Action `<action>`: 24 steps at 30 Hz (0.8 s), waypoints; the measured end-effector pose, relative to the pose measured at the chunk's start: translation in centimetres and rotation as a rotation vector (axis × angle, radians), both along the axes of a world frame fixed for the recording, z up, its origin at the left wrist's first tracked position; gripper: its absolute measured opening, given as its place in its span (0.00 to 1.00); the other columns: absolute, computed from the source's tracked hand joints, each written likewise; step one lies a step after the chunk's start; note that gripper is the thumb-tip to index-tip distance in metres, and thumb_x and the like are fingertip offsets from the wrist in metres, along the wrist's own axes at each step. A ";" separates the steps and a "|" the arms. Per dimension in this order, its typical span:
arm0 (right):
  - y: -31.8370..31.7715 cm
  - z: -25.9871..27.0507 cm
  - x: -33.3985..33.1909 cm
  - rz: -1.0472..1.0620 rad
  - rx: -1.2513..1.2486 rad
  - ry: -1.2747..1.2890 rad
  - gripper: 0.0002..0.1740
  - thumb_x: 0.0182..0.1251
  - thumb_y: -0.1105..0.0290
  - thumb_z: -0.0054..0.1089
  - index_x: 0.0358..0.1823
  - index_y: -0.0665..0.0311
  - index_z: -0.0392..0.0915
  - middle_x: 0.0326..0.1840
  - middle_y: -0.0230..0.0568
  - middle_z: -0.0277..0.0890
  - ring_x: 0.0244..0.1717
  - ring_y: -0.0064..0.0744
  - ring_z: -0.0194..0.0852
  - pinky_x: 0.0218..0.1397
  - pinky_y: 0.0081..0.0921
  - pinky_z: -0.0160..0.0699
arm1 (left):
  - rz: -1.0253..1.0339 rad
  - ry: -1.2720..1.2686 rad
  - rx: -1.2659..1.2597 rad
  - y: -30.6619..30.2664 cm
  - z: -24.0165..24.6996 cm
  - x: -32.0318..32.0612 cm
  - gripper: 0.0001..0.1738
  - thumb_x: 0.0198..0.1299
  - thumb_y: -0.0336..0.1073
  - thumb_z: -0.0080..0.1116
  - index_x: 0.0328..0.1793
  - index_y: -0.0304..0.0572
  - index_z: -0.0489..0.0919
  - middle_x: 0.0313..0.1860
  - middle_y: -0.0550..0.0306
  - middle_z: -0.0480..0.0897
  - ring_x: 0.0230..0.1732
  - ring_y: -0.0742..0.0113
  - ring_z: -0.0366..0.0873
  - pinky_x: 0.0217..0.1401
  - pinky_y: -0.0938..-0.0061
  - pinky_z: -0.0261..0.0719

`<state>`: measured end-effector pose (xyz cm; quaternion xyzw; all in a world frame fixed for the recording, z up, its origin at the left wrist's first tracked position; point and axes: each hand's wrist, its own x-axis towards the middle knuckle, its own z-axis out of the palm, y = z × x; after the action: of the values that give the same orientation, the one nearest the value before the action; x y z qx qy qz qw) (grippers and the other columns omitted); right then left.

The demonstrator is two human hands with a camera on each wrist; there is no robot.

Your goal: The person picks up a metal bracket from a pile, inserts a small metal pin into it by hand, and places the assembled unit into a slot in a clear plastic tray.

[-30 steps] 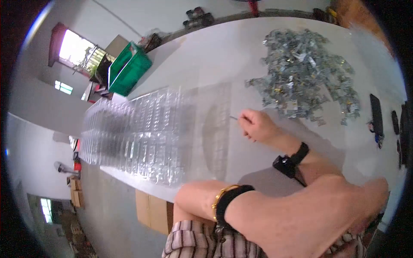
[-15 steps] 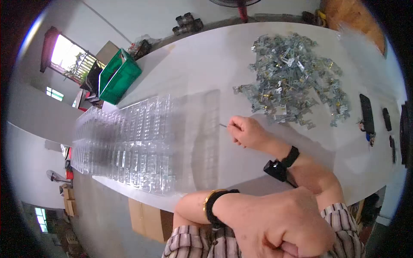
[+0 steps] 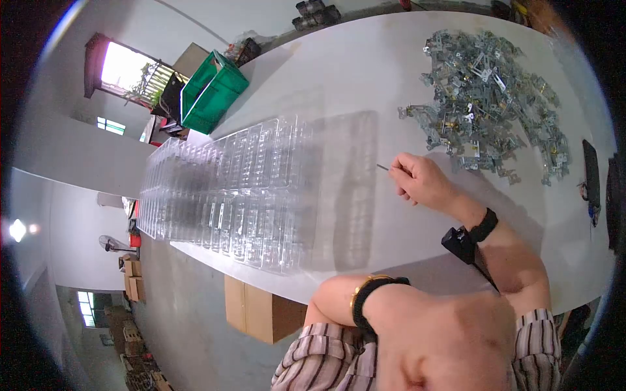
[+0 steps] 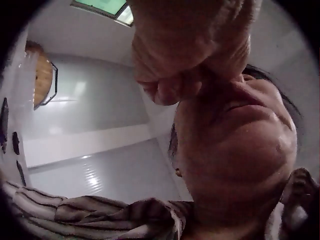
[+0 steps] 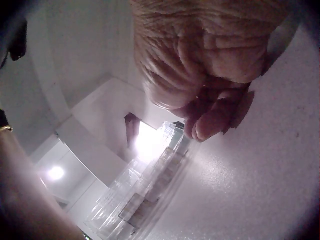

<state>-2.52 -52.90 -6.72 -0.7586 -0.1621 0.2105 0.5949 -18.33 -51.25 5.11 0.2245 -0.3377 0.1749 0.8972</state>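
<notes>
Close below the head camera, my left hand [image 3: 443, 339] is raised to the face with its fingers curled in. The left wrist view shows this hand [image 4: 185, 60] right at the nose and mouth, and nothing shows in its grip. Over the white table, my right hand [image 3: 422, 182] pinches a thin grey rod [image 3: 383, 167] whose tip points left; the rest of it is hidden by the fingers. Stacked clear plastic trays [image 3: 261, 195] stand to the left of this hand. A heap of small metal brackets [image 3: 482, 91] lies beyond it on the right.
A green crate [image 3: 215, 91] sits at the table's far left corner. On the right edge lie a black phone-like object [image 3: 590, 166] and some keys [image 3: 592, 212]. Below the table's left edge stands a cardboard box [image 3: 261, 309] on the floor.
The head view swings, so the whole scene shifts. My left hand has swept leftward across the view's bottom, then stays close to the face. My right hand keeps the rod, its place over the table nearly the same.
</notes>
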 end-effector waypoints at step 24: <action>-0.2 0.4 0.0 0.014 0.007 0.024 0.12 0.77 0.64 0.50 0.37 0.64 0.73 0.23 0.30 0.76 0.22 0.16 0.73 0.22 0.19 0.75 | -0.333 -0.186 0.179 0.8 1.0 1.0 0.06 0.47 0.22 0.65 0.25 0.40 0.78 0.22 0.63 0.79 0.18 0.72 0.74 0.23 0.76 0.75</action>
<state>-2.55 -53.08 -6.30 -0.7529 -0.1609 0.2231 0.5979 -17.28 -50.44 6.09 0.2273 -0.4658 0.0136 0.8551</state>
